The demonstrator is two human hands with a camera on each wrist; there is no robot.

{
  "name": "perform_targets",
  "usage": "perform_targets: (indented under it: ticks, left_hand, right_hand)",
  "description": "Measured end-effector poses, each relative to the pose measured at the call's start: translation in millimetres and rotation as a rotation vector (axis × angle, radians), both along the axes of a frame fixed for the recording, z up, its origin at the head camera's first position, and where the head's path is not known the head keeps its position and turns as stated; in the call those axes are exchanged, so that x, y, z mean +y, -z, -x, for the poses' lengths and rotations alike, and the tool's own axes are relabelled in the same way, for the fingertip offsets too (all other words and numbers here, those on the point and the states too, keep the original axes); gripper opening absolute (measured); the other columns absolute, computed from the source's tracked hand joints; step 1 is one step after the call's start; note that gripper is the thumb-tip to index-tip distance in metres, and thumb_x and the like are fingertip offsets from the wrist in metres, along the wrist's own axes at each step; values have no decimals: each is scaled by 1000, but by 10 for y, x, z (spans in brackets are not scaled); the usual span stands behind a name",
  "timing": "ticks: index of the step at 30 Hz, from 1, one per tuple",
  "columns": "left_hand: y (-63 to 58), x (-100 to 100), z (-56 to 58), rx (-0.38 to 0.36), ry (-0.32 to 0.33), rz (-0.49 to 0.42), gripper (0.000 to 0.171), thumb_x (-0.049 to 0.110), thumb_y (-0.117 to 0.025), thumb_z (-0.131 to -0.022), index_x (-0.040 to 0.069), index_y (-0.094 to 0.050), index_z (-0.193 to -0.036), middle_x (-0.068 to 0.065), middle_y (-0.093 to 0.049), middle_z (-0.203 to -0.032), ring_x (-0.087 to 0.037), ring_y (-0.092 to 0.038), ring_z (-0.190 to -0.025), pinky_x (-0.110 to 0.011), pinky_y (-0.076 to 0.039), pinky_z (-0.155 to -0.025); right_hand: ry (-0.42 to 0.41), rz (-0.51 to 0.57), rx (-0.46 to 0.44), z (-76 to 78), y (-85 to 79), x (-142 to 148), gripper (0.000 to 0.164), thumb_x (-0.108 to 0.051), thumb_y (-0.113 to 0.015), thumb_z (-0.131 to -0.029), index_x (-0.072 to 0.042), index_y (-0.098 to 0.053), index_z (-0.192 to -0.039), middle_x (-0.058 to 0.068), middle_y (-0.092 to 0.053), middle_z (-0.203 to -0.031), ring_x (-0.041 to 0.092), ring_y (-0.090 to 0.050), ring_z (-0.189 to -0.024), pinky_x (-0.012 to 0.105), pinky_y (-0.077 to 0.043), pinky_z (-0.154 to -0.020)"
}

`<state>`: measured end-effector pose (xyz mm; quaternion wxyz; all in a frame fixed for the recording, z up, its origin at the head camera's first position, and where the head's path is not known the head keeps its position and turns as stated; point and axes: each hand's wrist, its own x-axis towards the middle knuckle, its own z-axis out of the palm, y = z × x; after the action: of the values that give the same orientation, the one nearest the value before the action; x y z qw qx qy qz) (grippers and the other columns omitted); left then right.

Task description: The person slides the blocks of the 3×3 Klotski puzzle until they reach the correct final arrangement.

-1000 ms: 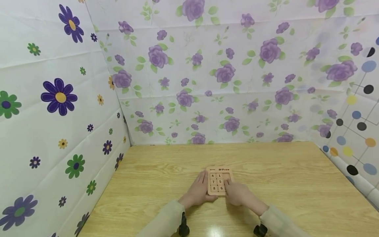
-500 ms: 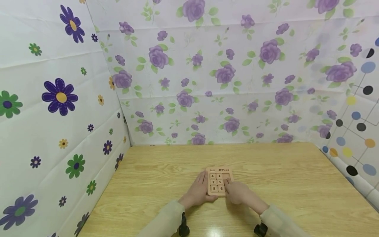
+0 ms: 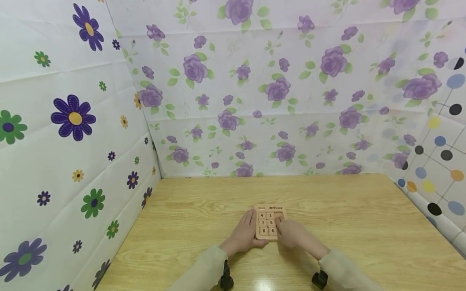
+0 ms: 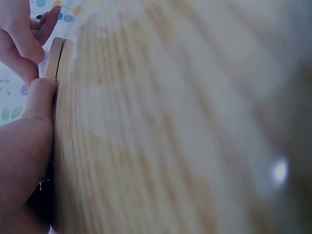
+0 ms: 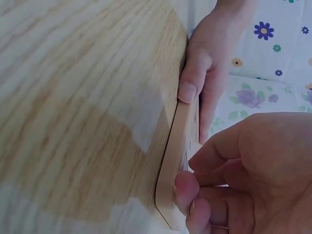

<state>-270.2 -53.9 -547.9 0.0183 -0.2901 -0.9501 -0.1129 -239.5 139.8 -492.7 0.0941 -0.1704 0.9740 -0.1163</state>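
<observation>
A wooden number sliding puzzle (image 3: 268, 207) lies on the table, its printed title at the far edge. Tiles 4, 1, 7, 5 (image 3: 271, 222), 8 and 6 show in the left and middle columns. My left hand (image 3: 242, 234) holds the puzzle at its near left corner, fingers along the left side and thumb (image 5: 187, 91) against the near edge. Over the right column is my right hand (image 3: 294, 234), fingertips in the tile area just under the vacant upper right slot. It hides the tiles below. In the right wrist view its fingers (image 5: 186, 186) are bent beside the frame edge (image 5: 171, 161).
The wood-grain table (image 3: 204, 194) extends around the puzzle on all sides. Behind it hangs a purple-rose cloth (image 3: 255, 81), with a daisy-print cloth (image 3: 73, 161) at left and a dotted one (image 3: 444, 169) at right. Each wrist wears a black camera band (image 3: 226, 279).
My right fingertips have moved slightly toward the puzzle's far edge, over the right column. The left hand and the visible numbers stay as they were. The head view has shifted a little.
</observation>
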Motion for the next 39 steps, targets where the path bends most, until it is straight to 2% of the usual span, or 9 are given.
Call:
perform_targets:
  ticks: [3, 7, 11, 19, 21, 26, 29, 32, 39]
  left_hand:
    - [-8, 3, 3, -5, -4, 4, 112, 66, -59, -83, -11, -13, -150, -28, -19, -157, -36, -21, -147, -39, -22, -122]
    - [-13, 0, 5, 0, -5, 11, 112, 66, -60, -83, -11, -14, -150, -28, -20, -157, -36, -22, -147, -39, -23, -122]
    - [-10, -2, 8, 13, 5, 17, 111, 65, -59, -83, -11, -15, -150, -29, -21, -156, -37, -23, -147, -40, -23, -122]
    - [-15, -4, 7, -6, 1, 17, 110, 65, -59, -84, -10, -13, -150, -28, -19, -157, -36, -21, -147, -39, -22, -123]
    - [-11, 0, 7, -8, -1, 15, 111, 65, -59, -83, -10, -13, -151, -27, -19, -157, -35, -21, -148, -39, -21, -123]
    - [1, 4, 8, -19, -4, 9, 112, 65, -59, -83, -10, -11, -151, -27, -18, -158, -35, -20, -148, -39, -21, -123]
    - [-7, 1, 2, -26, -3, 2, 111, 65, -59, -84, -10, -12, -150, -28, -18, -158, -35, -20, -148, -40, -21, -123]
    - [-23, 2, -6, -31, -1, -3, 110, 63, -60, -84, -10, -12, -150, -28, -18, -157, -36, -20, -148, -40, -22, -123]
    - [-39, 12, -15, -35, -2, -9, 110, 63, -61, -84, -11, -12, -150, -28, -18, -157, -36, -21, -147, -41, -22, -123]
  right_hand:
    - [-7, -4, 6, 20, 6, 8, 54, -16, -47, -97, 11, -37, -142, 17, -61, -85, 5, -28, -40, 16, -23, -37]
    - [-10, 10, 13, 28, 7, 7, 51, -15, -47, -98, 11, -39, -142, 22, -63, -95, 7, -31, -42, 18, -25, -39]
    - [-4, 16, 9, 35, 1, 10, 50, -16, -47, -99, 11, -40, -141, 29, -56, -129, 9, -34, -45, 20, -28, -41]
    - [-5, 34, 1, 68, -2, 10, 52, -17, -50, -98, 12, -40, -140, 27, -59, -122, 9, -35, -47, 21, -29, -42]
    - [-8, 30, 4, 81, 3, 10, 53, -16, -50, -98, 12, -39, -141, 26, -60, -118, 9, -34, -46, 20, -28, -41]
    - [-13, 25, -4, 100, -6, 11, 55, -16, -51, -97, 12, -38, -142, 11, -55, -82, 8, -31, -44, 20, -26, -40]
    - [-9, 25, -10, 101, -17, 14, 55, -17, -51, -97, 11, -38, -142, 26, -62, -113, 7, -31, -44, 19, -26, -40]
    - [-2, 32, -11, 105, -16, 15, 55, -17, -51, -97, 11, -37, -142, 31, -41, -146, 7, -32, -45, 19, -27, -40]
    - [13, 30, -3, 107, -13, 26, 54, -18, -50, -98, 10, -37, -143, 30, -37, -148, 9, -33, -47, 20, -29, -42]
